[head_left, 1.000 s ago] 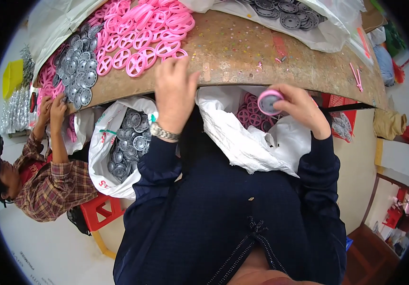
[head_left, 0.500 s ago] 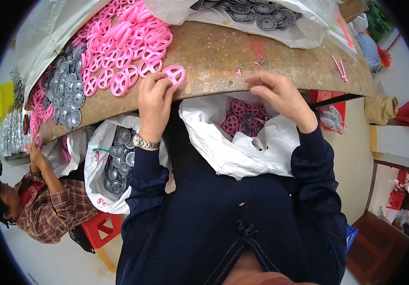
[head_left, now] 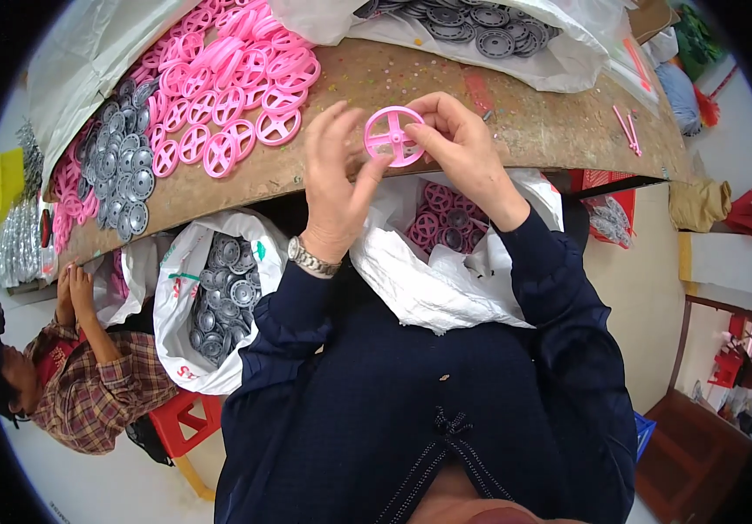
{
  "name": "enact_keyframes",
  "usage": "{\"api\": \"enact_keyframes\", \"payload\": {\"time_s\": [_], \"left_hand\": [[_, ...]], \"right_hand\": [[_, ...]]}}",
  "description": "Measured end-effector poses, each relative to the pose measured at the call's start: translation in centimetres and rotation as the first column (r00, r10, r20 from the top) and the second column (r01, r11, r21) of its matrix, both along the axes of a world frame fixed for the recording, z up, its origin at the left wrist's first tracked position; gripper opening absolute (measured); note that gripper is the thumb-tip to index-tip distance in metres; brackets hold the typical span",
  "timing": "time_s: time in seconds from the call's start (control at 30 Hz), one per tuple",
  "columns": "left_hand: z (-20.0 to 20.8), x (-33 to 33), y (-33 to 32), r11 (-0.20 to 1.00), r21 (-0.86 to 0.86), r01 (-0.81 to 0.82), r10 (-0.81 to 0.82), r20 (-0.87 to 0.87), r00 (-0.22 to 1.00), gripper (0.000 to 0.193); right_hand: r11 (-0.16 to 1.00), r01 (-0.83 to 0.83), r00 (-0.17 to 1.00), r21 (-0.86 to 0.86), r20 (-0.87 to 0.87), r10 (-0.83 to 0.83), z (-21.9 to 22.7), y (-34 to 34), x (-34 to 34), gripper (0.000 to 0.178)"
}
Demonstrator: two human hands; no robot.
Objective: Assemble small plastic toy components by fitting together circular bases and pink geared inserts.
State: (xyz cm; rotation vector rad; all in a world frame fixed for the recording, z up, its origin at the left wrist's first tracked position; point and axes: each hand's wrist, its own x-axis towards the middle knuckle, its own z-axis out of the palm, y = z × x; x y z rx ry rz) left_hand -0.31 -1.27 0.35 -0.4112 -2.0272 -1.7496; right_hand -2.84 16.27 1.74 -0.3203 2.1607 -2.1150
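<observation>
A pink plastic wheel with four-spoke cross is held up over the table's near edge, its face toward me. My right hand pinches its right side between thumb and fingers. At its left, my left hand has its fingers spread and slightly blurred; the thumb tip is by the wheel's lower rim, and I cannot tell whether it touches. On the table to the left lie a heap of pink wheels and a pile of grey discs.
Below the table edge hang a white sack with pink wheels and another sack of grey discs. More grey discs lie on white plastic at the back. Pink sticks lie at right. A co-worker sits at left.
The pink wheel has moved right from beside the heap, passing from my left hand to my right. My left hand has let go and opened; my right hand came in from the right.
</observation>
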Motion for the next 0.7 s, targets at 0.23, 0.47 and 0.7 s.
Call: {"api": "enact_keyframes", "payload": {"time_s": [0.23,0.47,0.7], "left_hand": [[-0.9,-1.3,-1.1,0.88,0.385,0.278,-0.441,0.443,0.781,0.026],[-1.4,-2.7,-2.6,0.739,0.639,0.211,-0.555,0.402,0.728,0.039],[-1.7,-2.5,-3.1,0.528,0.818,0.228,-0.747,0.32,0.582,0.045]], "right_hand": [[0.961,0.045,0.987,0.272,-0.163,0.0,1.2,0.9,-0.2,0.022],[0.474,0.674,0.586,0.566,-0.801,0.124,0.6,9.6,-8.4,0.042],[0.029,0.671,0.712,0.741,-0.655,0.253,-1.1,12.8,-12.4,0.048]]}}
